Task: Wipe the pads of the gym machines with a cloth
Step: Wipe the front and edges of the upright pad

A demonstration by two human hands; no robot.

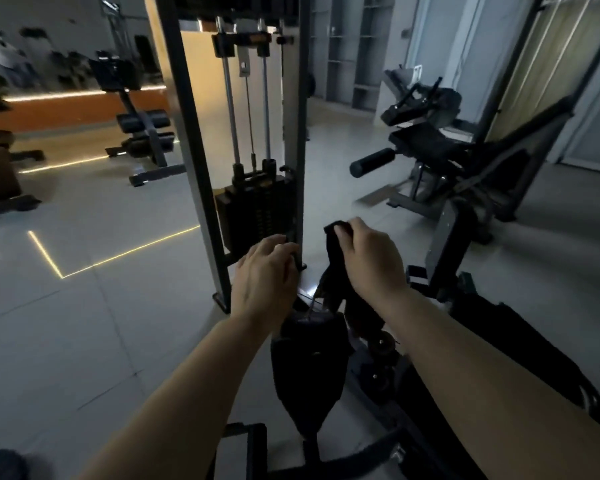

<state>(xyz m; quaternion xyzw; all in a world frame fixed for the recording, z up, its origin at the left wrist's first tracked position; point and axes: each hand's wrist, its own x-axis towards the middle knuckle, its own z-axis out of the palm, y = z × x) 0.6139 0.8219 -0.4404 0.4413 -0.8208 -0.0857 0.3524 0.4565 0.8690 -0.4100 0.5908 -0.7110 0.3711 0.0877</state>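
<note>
**Black cloth held up over the machine pad, both hands raised**

My right hand (368, 258) was curled tight round the top end of the black cloth (338, 271), fingers wrapped over the bunched corner. The cloth hung down from that fist, its long axis near vertical with a slight lean, top end pointing up and away from me, lower end trailing toward the dark pad (307, 368) below. The lower end was lost against the black parts under it, so I could not tell whether it touched the pad.

My left hand (265, 271) was just beside the cloth on its left, fingers bent forward at the foot of the weight stack frame (194, 140). It seemed to be pinching something dark there, maybe an edge of the cloth, but the picture was too dim to say, so its grip I could not tell.

The pad was a tapered black cushion, long axis running toward me, narrow end nearest me, wide end under my hands. The weight stack (257, 216) stood right behind my left hand, with guide rods (231, 109) rising above it.

To the right stood another machine with a roller pad (373, 162) pointing left and a sloped seat (430, 143). A bench (142, 133) stood well apart at far left on the tiled floor (84, 306).
</note>
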